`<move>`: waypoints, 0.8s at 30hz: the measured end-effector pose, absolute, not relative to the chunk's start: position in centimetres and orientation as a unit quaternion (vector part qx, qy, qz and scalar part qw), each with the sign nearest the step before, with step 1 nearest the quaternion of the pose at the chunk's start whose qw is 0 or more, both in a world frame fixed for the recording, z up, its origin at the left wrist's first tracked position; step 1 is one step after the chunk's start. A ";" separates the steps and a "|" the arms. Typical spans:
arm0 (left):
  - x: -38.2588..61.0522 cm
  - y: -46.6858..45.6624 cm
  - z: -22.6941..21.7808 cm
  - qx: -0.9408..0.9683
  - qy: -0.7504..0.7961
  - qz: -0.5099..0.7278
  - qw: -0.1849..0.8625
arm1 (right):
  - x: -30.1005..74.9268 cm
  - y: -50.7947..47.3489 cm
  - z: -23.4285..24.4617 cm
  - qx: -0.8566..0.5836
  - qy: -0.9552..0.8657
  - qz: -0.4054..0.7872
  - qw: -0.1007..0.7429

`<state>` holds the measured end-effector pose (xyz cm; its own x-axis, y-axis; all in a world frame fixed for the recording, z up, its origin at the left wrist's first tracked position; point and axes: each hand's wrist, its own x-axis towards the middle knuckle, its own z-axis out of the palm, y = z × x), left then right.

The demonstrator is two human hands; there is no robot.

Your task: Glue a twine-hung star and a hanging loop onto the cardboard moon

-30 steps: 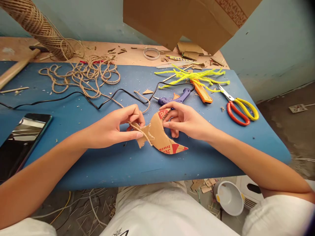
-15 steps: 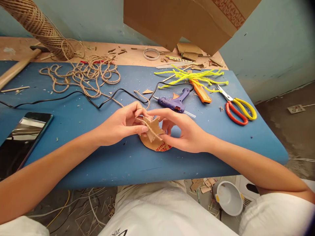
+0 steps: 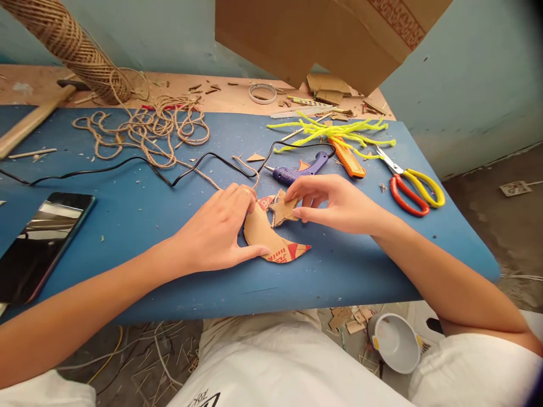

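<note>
A brown cardboard crescent [image 3: 259, 233] with red print lies on the blue table. My left hand [image 3: 220, 229] grips its left side, thumb on the lower edge and curled fingers at the upper part. My right hand [image 3: 337, 203] pinches a small cardboard star [image 3: 281, 210] between thumb and fingers, at the crescent's inner curve. Whether the star touches the crescent I cannot tell. A strand of twine [image 3: 199, 174] runs up to my left fingers, and its continuation under them is hidden. Just behind my right hand lies a purple glue gun [image 3: 292, 174], partly covered.
Tangled twine [image 3: 148, 133] and a twine spool [image 3: 85, 53] are at back left; a phone [image 3: 44, 243] lies left. Yellow pipe cleaners [image 3: 326, 133], an orange cutter [image 3: 348, 158] and scissors [image 3: 409, 192] lie right. A black cord [image 3: 123, 162] crosses the table.
My left hand has left the star and taken the crescent. The star, earlier between both hands with twine across it, is now in my right hand alone. More of the crescent shows.
</note>
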<state>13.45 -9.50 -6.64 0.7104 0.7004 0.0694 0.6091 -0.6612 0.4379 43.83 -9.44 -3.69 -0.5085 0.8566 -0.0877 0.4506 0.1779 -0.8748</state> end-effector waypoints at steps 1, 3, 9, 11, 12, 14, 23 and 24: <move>13.2 -9.3 -6.7 0.907 0.353 0.120 0.197 | 43.9 -9.4 -3.8 -0.445 -0.740 0.464 0.196; 12.7 -8.9 -6.8 0.913 0.336 0.131 0.192 | 44.0 -9.5 -3.8 -0.448 -0.758 0.452 0.146; 13.2 -10.1 -7.2 0.935 0.294 0.128 0.153 | 45.1 -9.2 -2.6 -0.440 -0.787 0.431 0.045; 13.8 -10.5 -7.5 0.936 0.291 0.128 0.150 | 45.5 -9.1 -2.2 -0.433 -0.801 0.414 0.018; 14.0 -10.6 -7.6 0.935 0.290 0.130 0.154 | 45.7 -9.0 -2.0 -0.429 -0.808 0.404 0.010; 14.2 -10.3 -7.7 0.933 0.288 0.136 0.167 | 45.9 -9.1 -1.9 -0.424 -0.823 0.378 0.007; 10.9 -7.5 -5.9 0.953 0.208 0.087 0.205 | 45.0 -9.7 -2.9 -0.375 -0.877 0.300 0.030; 10.7 -7.4 -5.8 0.954 0.202 0.076 0.208 | 45.0 -9.7 -3.1 -0.365 -0.878 0.308 0.037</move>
